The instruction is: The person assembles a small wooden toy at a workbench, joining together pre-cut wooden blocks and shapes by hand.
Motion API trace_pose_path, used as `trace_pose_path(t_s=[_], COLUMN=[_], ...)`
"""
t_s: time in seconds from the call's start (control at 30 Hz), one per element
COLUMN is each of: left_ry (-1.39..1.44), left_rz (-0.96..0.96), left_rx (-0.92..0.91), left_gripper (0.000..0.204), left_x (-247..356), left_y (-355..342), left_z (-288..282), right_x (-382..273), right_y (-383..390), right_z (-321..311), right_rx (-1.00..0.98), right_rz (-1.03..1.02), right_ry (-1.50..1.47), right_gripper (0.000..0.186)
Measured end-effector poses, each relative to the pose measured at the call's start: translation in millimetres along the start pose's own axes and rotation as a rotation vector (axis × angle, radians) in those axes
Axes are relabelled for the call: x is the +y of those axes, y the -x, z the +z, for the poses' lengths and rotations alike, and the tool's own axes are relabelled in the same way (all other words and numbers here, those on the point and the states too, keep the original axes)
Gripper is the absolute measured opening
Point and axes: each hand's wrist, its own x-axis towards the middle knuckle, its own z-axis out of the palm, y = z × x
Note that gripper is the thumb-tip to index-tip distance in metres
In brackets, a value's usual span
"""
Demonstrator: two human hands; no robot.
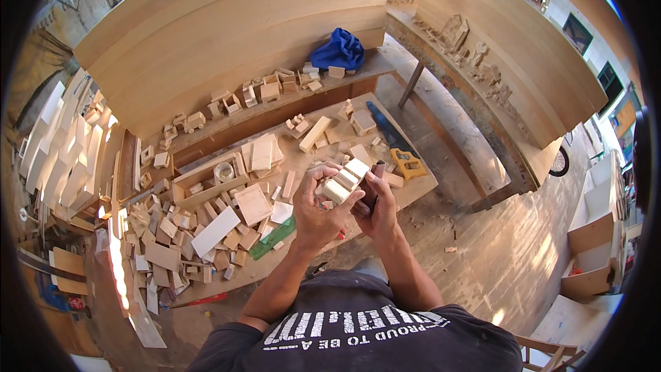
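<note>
My left hand [318, 211] is closed on a small pale wooden block piece [346, 180] with notched, stepped parts, held above the worktable's near edge. Beside it, my right hand [381, 208] is closed round a dark brown folded strip [372, 191] that looks like sandpaper. The thumbs of both hands are close to the wooden piece. My fingers hide part of it and part of the strip. On the worktable [323, 107] just beyond my hands lie loose wooden offcuts and a longer wooden bar [315, 133].
A handsaw [406, 162] with a yellow handle lies at the table's right edge. Wood scraps [165, 234] are heaped at left, near an open wooden box [184, 195] and a green strip [273, 237]. Behind, stacked boards [241, 27] rise beside a blue cloth [339, 50].
</note>
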Motion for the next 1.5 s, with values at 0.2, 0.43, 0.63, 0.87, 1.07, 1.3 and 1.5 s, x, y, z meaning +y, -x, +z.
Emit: trace_pose_path(t_s=[0.2, 0.43, 0.63, 0.87, 1.07, 1.3, 1.5], left_ry=[-0.055, 0.100, 0.319, 0.337, 0.331, 0.365, 0.407], left_rz=[-0.010, -0.029, -0.064, -0.048, -0.028, -0.048, -0.057], left_rx=[0.083, 0.069, 0.044, 0.102, 0.142, 0.164, 0.163], left_gripper=[0.049, 0.052, 0.046, 0.045, 0.045, 0.042, 0.040], left_x=[-3.2, -20.9, -23.8, -38.6, -37.7, -35.8, -39.6], left_y=[0.1, -12.6, -25.3, -29.6, -36.8, -42.2, -40.7], left_z=[-8.0, -8.4, 12.4, 37.3, 50.1, 47.8, 45.4], right_x=[3.6, -44.2, -61.1, -58.1, -58.6, -57.6, -60.1], right_y=[-11.0, -15.9, -18.0, -17.0, -22.4, -25.4, -28.5], right_z=[7.4, 9.5, 26.5, 27.4, 34.7, 45.4, 51.4], right_rx=[0.037, -0.015, -0.137, 0.005, 0.100, 0.137, 0.134], right_rz=[-0.050, -0.216, -0.341, -0.472, -0.482, -0.476, -0.541], right_ry=[0.109, 0.555, 0.700, 1.071, 1.116, 1.016, 1.148], right_gripper=[0.032, 0.024, 0.016, 0.009, 0.010, 0.016, 0.016])
